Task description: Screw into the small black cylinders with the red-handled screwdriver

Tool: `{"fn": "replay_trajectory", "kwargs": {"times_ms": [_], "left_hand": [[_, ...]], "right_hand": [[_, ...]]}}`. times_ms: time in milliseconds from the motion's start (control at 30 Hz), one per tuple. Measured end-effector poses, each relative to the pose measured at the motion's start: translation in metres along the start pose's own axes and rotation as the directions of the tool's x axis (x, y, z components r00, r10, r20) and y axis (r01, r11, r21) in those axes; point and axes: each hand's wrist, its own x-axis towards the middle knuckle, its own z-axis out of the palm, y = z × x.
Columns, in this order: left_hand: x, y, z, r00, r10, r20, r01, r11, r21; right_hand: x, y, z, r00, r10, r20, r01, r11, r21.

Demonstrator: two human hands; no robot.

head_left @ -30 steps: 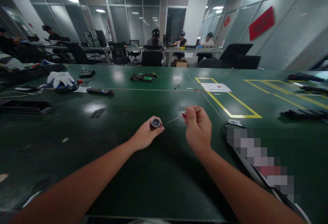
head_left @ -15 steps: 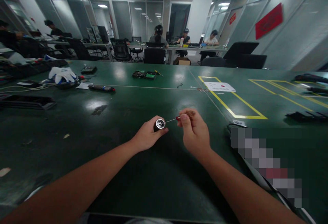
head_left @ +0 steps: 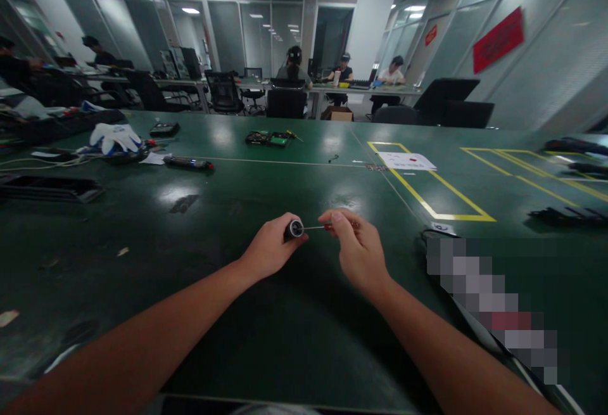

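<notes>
My left hand [head_left: 266,250] is closed around a short black cylinder [head_left: 287,232] with a silver rim, its end facing right towards the other hand. Between the fingers of my right hand [head_left: 360,251] is a thin screwdriver [head_left: 327,227] with a red collar. Most of its handle is hidden by the fingers. The metal shaft points left, and its tip reaches the rimmed end of the cylinder; whether it engages anything inside is too small to tell. Both hands are above the green table [head_left: 266,345].
White-and-blue gloves [head_left: 115,138], a pen-shaped tool [head_left: 187,163] and a black tray [head_left: 52,188] lie on the left. Farther back is an opened tool case [head_left: 266,139]. Yellow tape [head_left: 458,217] and a paper sheet [head_left: 407,161] are right; a partly pixelated long object lies near my right forearm.
The screwdriver has swung from a slant to nearly level, its handle end lower. My right-hand fingers have shifted around the handle. The cylinder has turned slightly and moved a little left.
</notes>
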Motion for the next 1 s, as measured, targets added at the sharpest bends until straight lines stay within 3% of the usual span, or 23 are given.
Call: {"fn": "replay_trajectory", "kwargs": {"times_ms": [133,300,567,700,1000], "left_hand": [[0.0,0.0,0.0,1.0,-0.015,0.012,0.015,1.0,-0.002],[0.002,-0.001,-0.003,0.998,-0.042,-0.052,0.043,0.999,0.018],[0.002,-0.004,-0.004,0.998,-0.054,-0.045,0.056,0.998,0.038],[0.001,-0.006,-0.003,0.998,-0.053,-0.025,0.054,0.997,0.062],[0.002,0.0,-0.004,0.997,-0.07,-0.014,0.071,0.988,0.134]], "right_hand": [[-0.001,0.001,0.001,0.999,0.04,-0.012,-0.041,0.999,-0.03],[-0.001,0.01,0.005,0.995,0.02,-0.099,-0.02,1.0,0.0],[0.0,0.006,0.002,0.999,0.007,-0.035,-0.007,1.0,0.003],[-0.001,0.002,0.002,0.999,-0.028,-0.044,0.027,1.0,-0.015],[0.003,0.007,0.006,0.996,0.033,-0.082,-0.027,0.997,0.071]]}}
